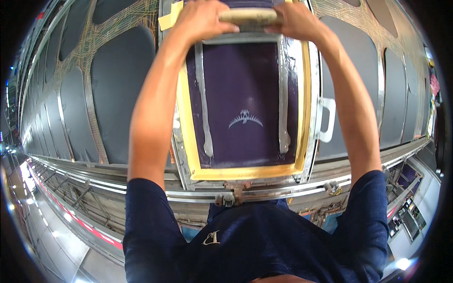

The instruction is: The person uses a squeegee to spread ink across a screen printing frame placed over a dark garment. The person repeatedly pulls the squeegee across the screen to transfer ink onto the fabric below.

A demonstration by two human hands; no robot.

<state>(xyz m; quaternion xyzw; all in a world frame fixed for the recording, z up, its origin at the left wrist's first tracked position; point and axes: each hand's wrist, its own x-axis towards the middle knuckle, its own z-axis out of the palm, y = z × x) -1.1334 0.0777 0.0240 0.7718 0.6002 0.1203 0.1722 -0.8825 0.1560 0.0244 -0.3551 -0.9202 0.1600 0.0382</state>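
Both my arms reach forward over a screen printing frame [191, 162] edged with yellow tape. A squeegee with a pale wooden handle [250, 16] spans its far end. My left hand [200, 19] is closed round the handle's left end, my right hand [298, 21] round its right end. Below the squeegee, the dark purple mesh [240, 85] carries a small pale arched design [245, 120]. Grey streaks of ink [204, 104] run along the mesh's left and right sides. The squeegee's lower edge is partly hidden by my fingers and blur.
Dark cut fabric panels [122, 89] lie on the long table to the left, and more dark panels [354, 70] to the right. A white handle [326, 120] juts from the frame's right side. A metal rail [269, 192] with clamps runs along the near table edge.
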